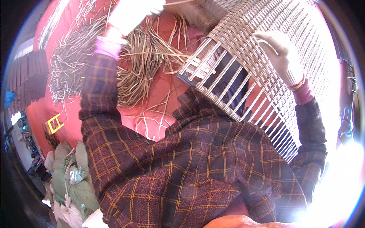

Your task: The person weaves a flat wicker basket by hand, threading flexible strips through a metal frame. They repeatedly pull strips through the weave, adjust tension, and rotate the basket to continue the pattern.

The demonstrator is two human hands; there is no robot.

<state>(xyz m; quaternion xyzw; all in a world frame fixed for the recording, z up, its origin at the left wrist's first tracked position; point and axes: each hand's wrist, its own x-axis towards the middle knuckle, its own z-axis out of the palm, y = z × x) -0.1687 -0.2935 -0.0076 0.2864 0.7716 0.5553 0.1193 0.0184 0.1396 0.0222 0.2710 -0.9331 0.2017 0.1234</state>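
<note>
1. Lying open, thumb apart from the fingers, the gloved right hand [280, 57] is resting over the woven panel [237, 32].
2. The gloved left hand [135, 15] is reaching toward the far side; glare is hiding its grip, so I cannot tell whether it is holding the thin strand [178, 2] beside it.
3. The woven panel is slanting across the person's right, its bare bars [226, 79] facing the body.
4. Loose strands [138, 72] are lying heaped on the red sheet [167, 104], left of the panel.
</note>
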